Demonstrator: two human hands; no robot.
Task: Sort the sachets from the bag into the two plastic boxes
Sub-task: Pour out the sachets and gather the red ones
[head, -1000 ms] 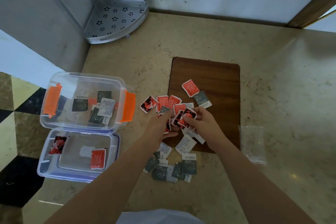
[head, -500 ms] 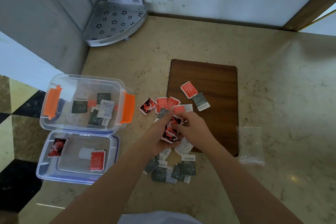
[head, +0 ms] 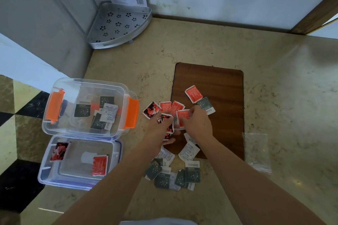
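At the wooden board's [head: 219, 82] left edge, the left hand [head: 161, 133] clutches several red sachets [head: 167, 124] while the right hand [head: 196, 122] pinches another red sachet [head: 182, 115].

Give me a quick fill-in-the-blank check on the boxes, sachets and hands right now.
1. The box with orange latches holds dark and ____ sachets.
2. The box nearer the person holds ____ red-toned sachets.
3. Both hands, left hand and right hand, are gathering ____ sachets.
4. The empty clear bag lies ____ of the wooden board.

Missing words: white; two; red; right
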